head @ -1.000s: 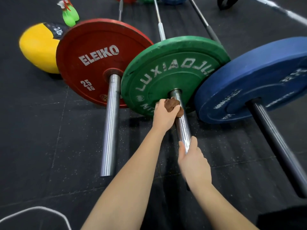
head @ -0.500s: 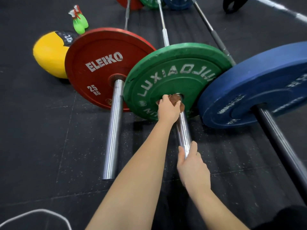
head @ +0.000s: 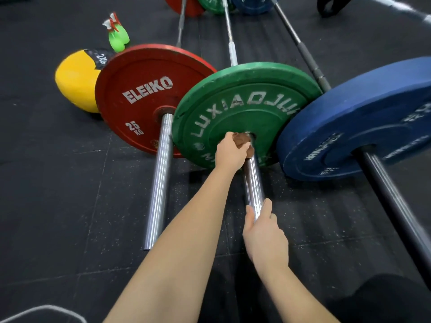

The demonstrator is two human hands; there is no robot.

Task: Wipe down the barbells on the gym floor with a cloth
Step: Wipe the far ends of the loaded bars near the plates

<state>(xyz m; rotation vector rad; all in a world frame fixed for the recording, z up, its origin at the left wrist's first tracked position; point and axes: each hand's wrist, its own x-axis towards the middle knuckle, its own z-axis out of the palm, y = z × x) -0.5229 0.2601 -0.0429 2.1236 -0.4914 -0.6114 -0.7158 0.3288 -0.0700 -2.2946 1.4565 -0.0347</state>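
Three barbells lie side by side on the black gym floor. The middle one has a chrome sleeve (head: 253, 183) and a green plate (head: 245, 106). My left hand (head: 231, 152) grips a brown cloth (head: 242, 139) wrapped round that sleeve right against the green plate's hub. My right hand (head: 263, 231) grips the near end of the same sleeve. The left barbell's sleeve (head: 159, 183) carries a red 25 kg plate (head: 140, 94). The right barbell's dark sleeve (head: 394, 201) carries a blue plate (head: 363, 113).
A yellow ball (head: 74, 80) and a green spray bottle (head: 117, 36) sit behind the red plate. The bars' far ends with more plates (head: 217, 4) lie at the top. A white cord (head: 42, 311) curls at the bottom left.
My left hand has slid the cloth up the sleeve until it meets the green plate's hub. My right hand has kept its hold on the sleeve's near end.
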